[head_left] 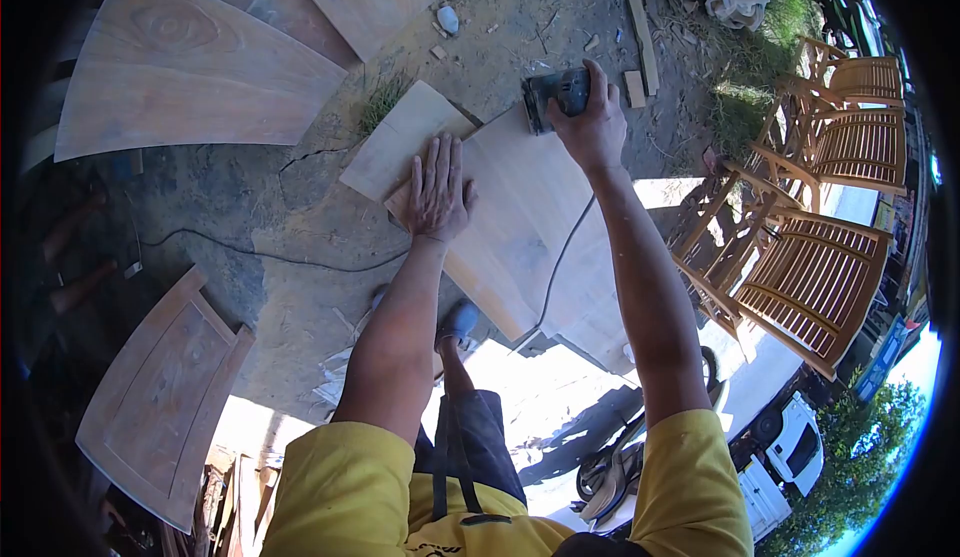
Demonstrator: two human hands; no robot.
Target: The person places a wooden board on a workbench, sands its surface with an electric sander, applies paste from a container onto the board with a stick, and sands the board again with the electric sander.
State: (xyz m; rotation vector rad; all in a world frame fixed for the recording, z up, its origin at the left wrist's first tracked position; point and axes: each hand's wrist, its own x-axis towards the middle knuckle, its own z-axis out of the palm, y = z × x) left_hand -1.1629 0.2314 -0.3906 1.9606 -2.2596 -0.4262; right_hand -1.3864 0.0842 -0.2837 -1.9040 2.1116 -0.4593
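My right hand (590,127) is closed around a dark electric palm sander (556,99), which rests at the far edge of a large pale wooden panel (530,192). The sander's underside is hidden. Palm down, with fingers stretched out, my left hand (440,192) presses on the panel's left part, where a smaller pale board (412,129) lies against it. A cord (562,257) runs across the panel below my right wrist.
Large wooden panels (200,67) lie at the upper left, and a framed wooden panel (160,392) stands lower left. Slatted wooden chairs (815,272) line the right side. A cable (270,255) crosses the ground. A motorcycle (610,482) is at the lower right.
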